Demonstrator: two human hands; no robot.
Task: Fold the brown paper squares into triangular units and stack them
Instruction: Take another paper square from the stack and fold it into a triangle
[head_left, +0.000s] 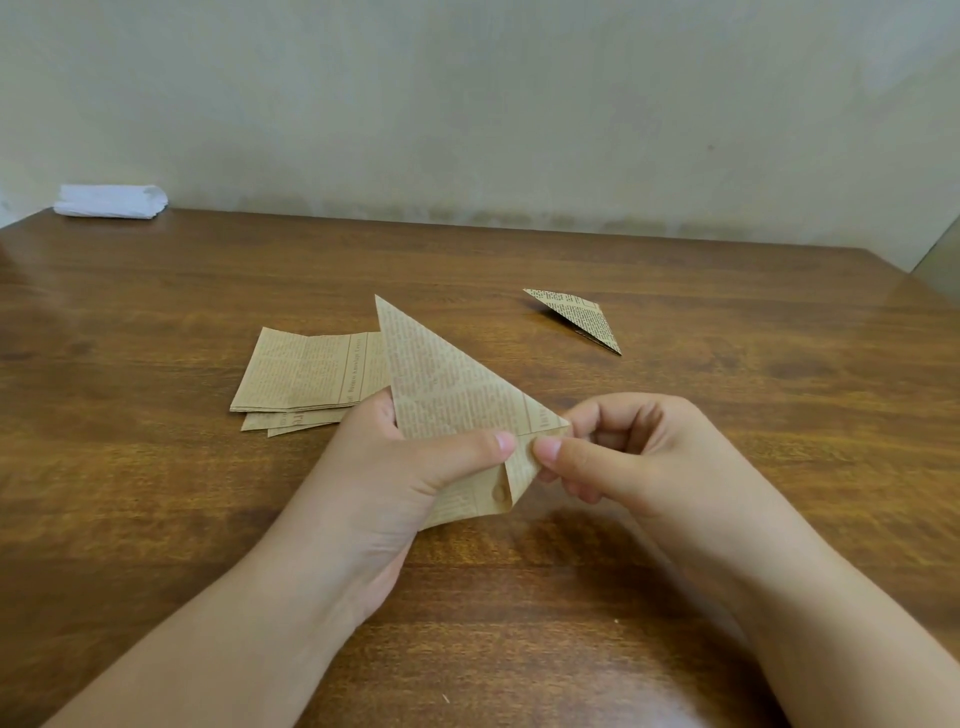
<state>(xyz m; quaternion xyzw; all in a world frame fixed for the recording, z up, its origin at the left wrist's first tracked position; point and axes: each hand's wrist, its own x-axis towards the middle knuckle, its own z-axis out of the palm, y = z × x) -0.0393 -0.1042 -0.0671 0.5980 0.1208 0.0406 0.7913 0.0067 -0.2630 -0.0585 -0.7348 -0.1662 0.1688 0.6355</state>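
Observation:
A brown newsprint paper (447, 384), folded into a triangle, is held up above the wooden table (156, 519). My left hand (400, 467) grips its lower part, thumb across the front. My right hand (623, 452) pinches the right corner between thumb and forefinger. Behind my left hand lies a small pile of flat brown squares (306, 374). One finished folded triangle (576, 314) lies on the table at the far right.
A folded white cloth or tissue (109, 200) sits at the table's back left corner against the pale wall. The table's right edge runs near the wall corner at the far right.

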